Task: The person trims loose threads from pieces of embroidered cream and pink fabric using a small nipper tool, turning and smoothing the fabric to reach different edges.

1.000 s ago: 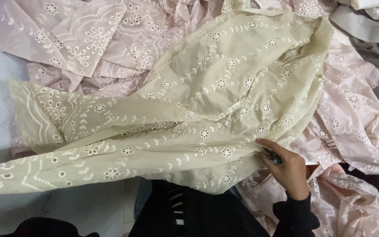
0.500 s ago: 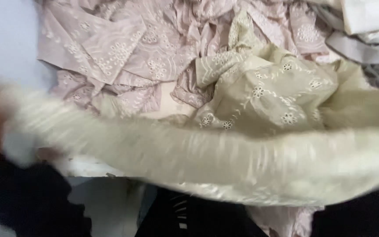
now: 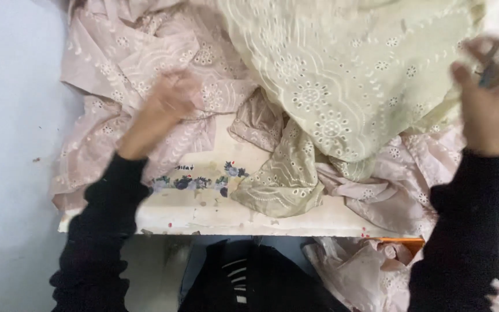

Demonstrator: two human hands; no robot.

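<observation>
A beige embroidered garment (image 3: pixel 342 75) lies spread over the upper middle of the table, one corner (image 3: pixel 284 185) hanging toward me. Under and around it are heaps of pink embroidered fabric (image 3: pixel 122 63). My left hand (image 3: pixel 163 110), blurred by motion, hovers over the pink fabric at the left with nothing visible in it. My right hand (image 3: pixel 486 98) is raised at the beige garment's right edge, with a small dark tool (image 3: pixel 489 74) between its fingers. Both arms are in black sleeves.
The white table top (image 3: pixel 232 211) shows a strip of dark floral print (image 3: pixel 197 182) near its front edge. More pink fabric (image 3: pixel 376 271) spills off the front right beside an orange edge (image 3: pixel 405 242). Pale blue-grey floor (image 3: pixel 7 144) lies left.
The beige garment was swung up across the view and now lies higher on the table. My left hand has let go of it, and my right hand has risen to the right edge.
</observation>
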